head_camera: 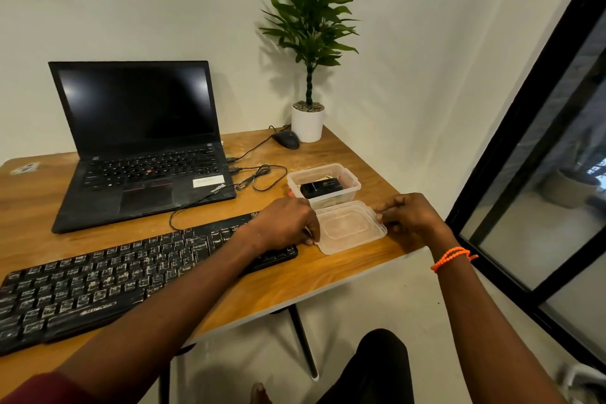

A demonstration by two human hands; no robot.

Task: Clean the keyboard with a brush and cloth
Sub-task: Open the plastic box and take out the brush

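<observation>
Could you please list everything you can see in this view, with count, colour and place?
keyboard: one, black, dusty, front left of table
laptop: one, black, open, back left
mouse: one, black, back, beside pot
plant: one, green in white pot, back corner
container: one, clear, open, right side, dark item inside
lid: one, clear, in front of container
table: one, wooden
bracelet: one, orange, right wrist
left hand: on lid's left edge
right hand: on lid's right edge
</observation>
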